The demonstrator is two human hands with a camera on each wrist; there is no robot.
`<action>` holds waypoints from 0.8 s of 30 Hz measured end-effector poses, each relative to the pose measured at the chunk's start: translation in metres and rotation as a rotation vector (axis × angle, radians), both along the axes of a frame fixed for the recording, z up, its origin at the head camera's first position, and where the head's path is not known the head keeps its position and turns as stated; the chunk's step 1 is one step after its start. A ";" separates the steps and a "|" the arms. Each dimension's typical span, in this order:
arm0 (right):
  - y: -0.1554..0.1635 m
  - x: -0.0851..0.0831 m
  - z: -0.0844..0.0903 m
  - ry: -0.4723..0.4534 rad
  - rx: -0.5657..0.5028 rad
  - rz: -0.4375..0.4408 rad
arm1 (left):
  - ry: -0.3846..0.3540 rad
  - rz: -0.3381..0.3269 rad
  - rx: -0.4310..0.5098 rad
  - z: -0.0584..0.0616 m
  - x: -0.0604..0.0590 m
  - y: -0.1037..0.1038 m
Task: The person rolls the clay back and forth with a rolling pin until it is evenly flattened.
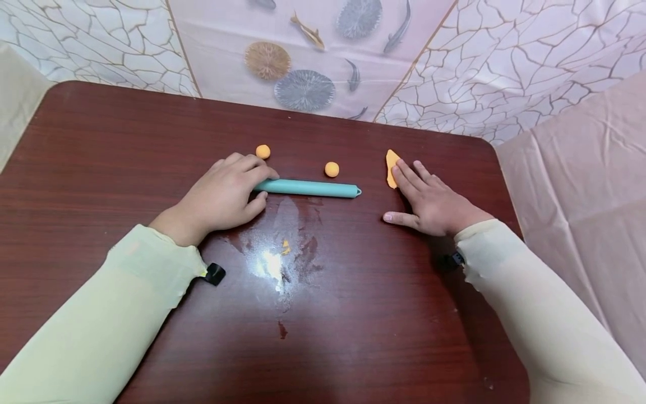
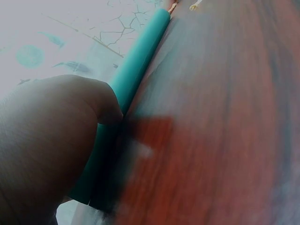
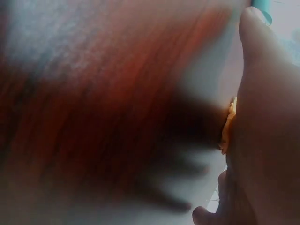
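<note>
My left hand [image 1: 222, 191] grips the left end of a teal rolling pin [image 1: 313, 188], fingers over its far side and thumb on the near side. The left wrist view shows the thumb against the pin [image 2: 136, 65]; the other fingers are hidden there. At the right, my right hand [image 1: 429, 199] lies with fingers straight, their tips touching a flattened piece of orange clay [image 1: 391, 168]. Part of that clay [image 3: 228, 126] shows behind the hand in the right wrist view. Beyond the pin sit two clay balls, one [image 1: 263, 151] by my left fingers and another [image 1: 331, 169] farther right.
The dark red-brown wooden table [image 1: 353, 314] has a whitish smeared patch and small orange clay scraps [image 1: 285, 247] in front of the pin. A patterned cloth [image 1: 313, 56] hangs behind the table's far edge, and pinkish fabric [image 1: 580, 185] drapes along the right.
</note>
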State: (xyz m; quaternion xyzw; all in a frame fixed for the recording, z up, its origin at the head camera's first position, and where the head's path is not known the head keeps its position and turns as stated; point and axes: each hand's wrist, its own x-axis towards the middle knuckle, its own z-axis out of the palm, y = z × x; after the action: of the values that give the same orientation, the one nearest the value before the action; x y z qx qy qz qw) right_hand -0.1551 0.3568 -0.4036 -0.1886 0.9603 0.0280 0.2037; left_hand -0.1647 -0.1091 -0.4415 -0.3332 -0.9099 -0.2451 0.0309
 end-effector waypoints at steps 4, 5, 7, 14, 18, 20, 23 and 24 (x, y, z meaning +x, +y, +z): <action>-0.003 -0.009 0.010 0.027 -0.058 -0.004 | -0.002 -0.001 0.003 0.000 0.000 0.001; -0.005 -0.012 0.014 0.052 -0.083 0.005 | -0.001 0.000 0.003 0.000 0.000 0.001; -0.014 -0.020 0.021 0.128 -0.151 0.035 | 0.001 0.002 0.004 0.000 0.000 0.000; -0.085 -0.035 0.037 0.278 -0.381 0.047 | -0.001 -0.001 -0.001 -0.004 -0.001 -0.002; -0.129 -0.045 0.032 0.158 -0.391 0.000 | -0.009 -0.003 0.002 -0.004 -0.003 -0.002; -0.144 -0.049 0.026 0.117 -0.369 -0.014 | -0.014 0.000 0.005 -0.003 -0.003 -0.003; -0.156 -0.051 0.021 0.109 -0.363 -0.027 | -0.022 0.001 0.003 -0.003 -0.003 -0.003; -0.159 -0.050 0.021 0.119 -0.372 -0.030 | -0.024 0.002 0.001 -0.004 -0.003 -0.003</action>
State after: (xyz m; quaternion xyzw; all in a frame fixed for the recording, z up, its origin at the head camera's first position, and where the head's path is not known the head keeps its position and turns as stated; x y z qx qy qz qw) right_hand -0.2052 0.1982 -0.3828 -0.2066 0.9620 -0.1420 0.1085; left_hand -0.1679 -0.1118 -0.4452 -0.3295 -0.9104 -0.2493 0.0205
